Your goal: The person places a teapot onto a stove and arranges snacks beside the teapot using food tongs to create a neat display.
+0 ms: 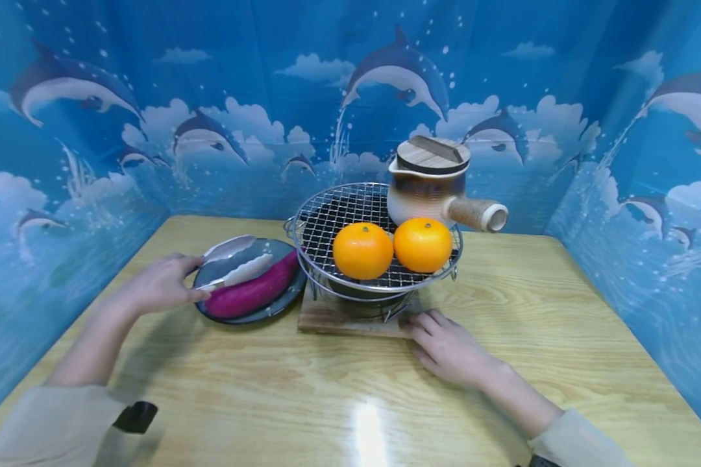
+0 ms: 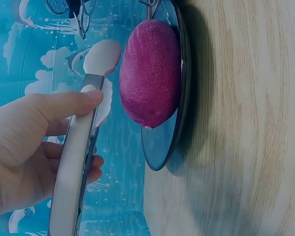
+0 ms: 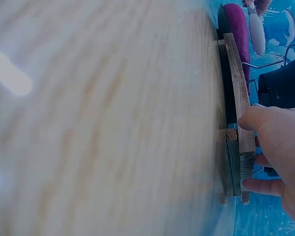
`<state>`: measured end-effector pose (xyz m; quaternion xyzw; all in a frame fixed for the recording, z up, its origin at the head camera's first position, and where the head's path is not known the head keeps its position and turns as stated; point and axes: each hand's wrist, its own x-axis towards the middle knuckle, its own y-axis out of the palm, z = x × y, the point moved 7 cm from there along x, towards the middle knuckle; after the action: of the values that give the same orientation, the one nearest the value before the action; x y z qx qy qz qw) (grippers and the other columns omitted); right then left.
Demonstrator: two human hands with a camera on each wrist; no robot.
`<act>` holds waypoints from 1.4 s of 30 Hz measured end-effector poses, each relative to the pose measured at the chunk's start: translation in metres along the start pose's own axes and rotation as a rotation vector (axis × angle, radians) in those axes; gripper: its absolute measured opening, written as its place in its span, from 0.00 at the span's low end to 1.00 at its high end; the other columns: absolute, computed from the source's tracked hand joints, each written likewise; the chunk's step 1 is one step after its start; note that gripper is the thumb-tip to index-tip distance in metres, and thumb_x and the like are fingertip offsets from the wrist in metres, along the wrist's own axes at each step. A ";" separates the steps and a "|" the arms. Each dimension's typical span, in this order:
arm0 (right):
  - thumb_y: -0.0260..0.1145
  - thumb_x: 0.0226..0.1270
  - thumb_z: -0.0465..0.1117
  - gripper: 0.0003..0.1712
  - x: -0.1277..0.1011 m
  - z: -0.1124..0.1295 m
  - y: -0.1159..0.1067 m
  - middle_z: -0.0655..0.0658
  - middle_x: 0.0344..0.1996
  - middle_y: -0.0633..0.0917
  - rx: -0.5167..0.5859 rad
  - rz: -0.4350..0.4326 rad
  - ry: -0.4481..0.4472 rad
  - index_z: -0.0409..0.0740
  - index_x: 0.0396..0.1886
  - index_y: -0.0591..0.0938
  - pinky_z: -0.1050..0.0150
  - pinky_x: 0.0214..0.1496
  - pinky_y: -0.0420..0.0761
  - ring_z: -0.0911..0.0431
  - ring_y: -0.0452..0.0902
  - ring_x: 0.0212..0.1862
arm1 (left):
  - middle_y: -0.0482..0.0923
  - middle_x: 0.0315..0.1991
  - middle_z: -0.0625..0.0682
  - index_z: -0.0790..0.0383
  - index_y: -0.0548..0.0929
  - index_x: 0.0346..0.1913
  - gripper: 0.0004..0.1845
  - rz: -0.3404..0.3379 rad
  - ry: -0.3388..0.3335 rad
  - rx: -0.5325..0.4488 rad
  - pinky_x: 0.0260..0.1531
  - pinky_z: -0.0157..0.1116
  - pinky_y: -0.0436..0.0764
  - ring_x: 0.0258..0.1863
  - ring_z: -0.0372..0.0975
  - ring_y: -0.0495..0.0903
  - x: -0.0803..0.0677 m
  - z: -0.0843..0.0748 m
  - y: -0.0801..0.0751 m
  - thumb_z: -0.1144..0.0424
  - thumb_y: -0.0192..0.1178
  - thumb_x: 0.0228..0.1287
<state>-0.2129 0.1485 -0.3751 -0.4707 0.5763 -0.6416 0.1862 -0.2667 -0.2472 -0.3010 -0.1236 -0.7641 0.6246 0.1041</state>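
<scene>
Gripped in the left hand (image 1: 159,283) is a pair of white-tipped metal tongs (image 1: 236,263), the fingers curled round the handle end and the thumb laid along the upper arm, as the left wrist view (image 2: 24,147) shows plainly. Both tong arms (image 2: 83,147) are seen spread apart, their tips held just above the purple sweet potato (image 1: 251,293) without clearly touching it. That sweet potato (image 2: 150,73) is lain on a dark round plate (image 1: 280,250), which is set on the wooden table (image 1: 350,402) just left of the wire grill.

A small wooden board (image 1: 327,319) is touched at its front right edge by the right hand (image 1: 446,347), the fingers being pressed flat and nearly straight against it; in the right wrist view the thumb and fingertips (image 3: 253,118) are seen resting on the board's rim (image 3: 238,88), nothing being clasped.

On that board a round wire grill (image 1: 350,214) is stood. Two oranges (image 1: 363,250) are placed side by side on the front of the grill mesh, the second orange (image 1: 423,244) lying to the right of the first and just beside it. Behind the oranges, at the grill's back right, a brown ceramic pot (image 1: 420,191) is seated, closed by a wooden lid (image 1: 433,154) and fitted with a side handle (image 1: 476,215) pointing right, away from the grill
</scene>
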 end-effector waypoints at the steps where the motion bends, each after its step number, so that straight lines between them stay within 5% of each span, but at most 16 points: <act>1: 0.66 0.53 0.39 0.22 0.000 0.000 0.000 0.43 0.48 0.77 0.001 -0.002 0.000 0.42 0.49 0.79 0.56 0.48 0.76 0.50 0.72 0.47 | 0.70 0.50 0.77 0.82 0.69 0.57 0.39 0.007 -0.012 -0.003 0.49 0.59 0.67 0.51 0.67 0.68 0.000 0.000 0.000 0.52 0.66 0.52; 16: 0.67 0.52 0.39 0.22 0.000 0.001 0.000 0.43 0.48 0.77 0.009 -0.019 -0.018 0.41 0.49 0.78 0.56 0.49 0.75 0.50 0.72 0.48 | 0.69 0.54 0.75 0.78 0.71 0.57 0.43 0.047 -0.078 0.000 0.50 0.59 0.67 0.54 0.66 0.66 -0.005 -0.009 -0.009 0.45 0.68 0.48; 29: 0.67 0.51 0.40 0.22 0.000 -0.001 0.002 0.43 0.47 0.77 -0.010 -0.023 -0.013 0.41 0.49 0.79 0.56 0.47 0.76 0.50 0.72 0.46 | 0.77 0.45 0.66 0.75 0.76 0.51 0.38 0.150 -0.073 0.011 0.44 0.55 0.73 0.43 0.55 0.74 -0.009 -0.019 -0.001 0.48 0.72 0.43; 42: 0.68 0.51 0.40 0.23 0.000 -0.001 0.001 0.44 0.47 0.77 -0.006 -0.025 -0.008 0.41 0.49 0.79 0.56 0.47 0.76 0.50 0.71 0.47 | 0.77 0.42 0.66 0.78 0.74 0.49 0.38 0.143 -0.028 0.037 0.44 0.56 0.73 0.43 0.58 0.75 -0.009 -0.014 0.005 0.51 0.73 0.40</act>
<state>-0.2143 0.1489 -0.3761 -0.4812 0.5716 -0.6402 0.1788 -0.2534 -0.2359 -0.3027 -0.1670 -0.7429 0.6463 0.0508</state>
